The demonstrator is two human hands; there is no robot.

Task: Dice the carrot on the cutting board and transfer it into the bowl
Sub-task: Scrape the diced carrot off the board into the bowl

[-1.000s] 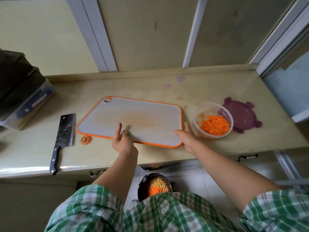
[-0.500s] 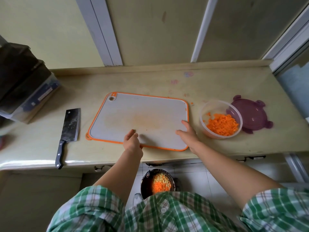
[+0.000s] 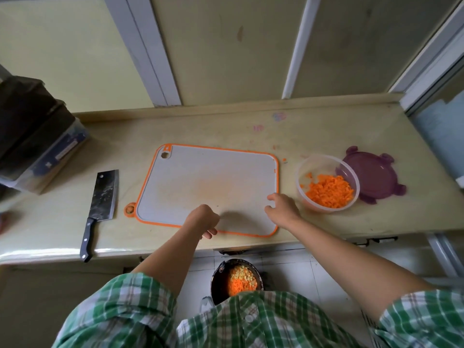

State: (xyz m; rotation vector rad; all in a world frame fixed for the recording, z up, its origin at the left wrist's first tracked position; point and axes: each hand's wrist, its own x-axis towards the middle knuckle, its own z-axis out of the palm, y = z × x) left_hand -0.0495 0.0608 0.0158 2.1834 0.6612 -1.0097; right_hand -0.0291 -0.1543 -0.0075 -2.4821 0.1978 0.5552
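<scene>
The grey cutting board with an orange rim lies bare in the middle of the counter, stained orange. To its right stands a clear plastic bowl holding diced carrot. A carrot end lies against the board's near left corner. My left hand hovers over the board's near edge, fingers loosely curled, holding nothing. My right hand is over the board's near right part with relaxed, spread fingers, just left of the bowl.
A cleaver lies on the counter left of the board, handle toward me. A purple lid sits behind the bowl on the right. Dark stacked boxes fill the far left. A pot of diced vegetables stands on the floor.
The board has slid left until its corner meets the carrot end. My left hand's fingers went from pressing the board to curled; my right hand came off the board's edge.
</scene>
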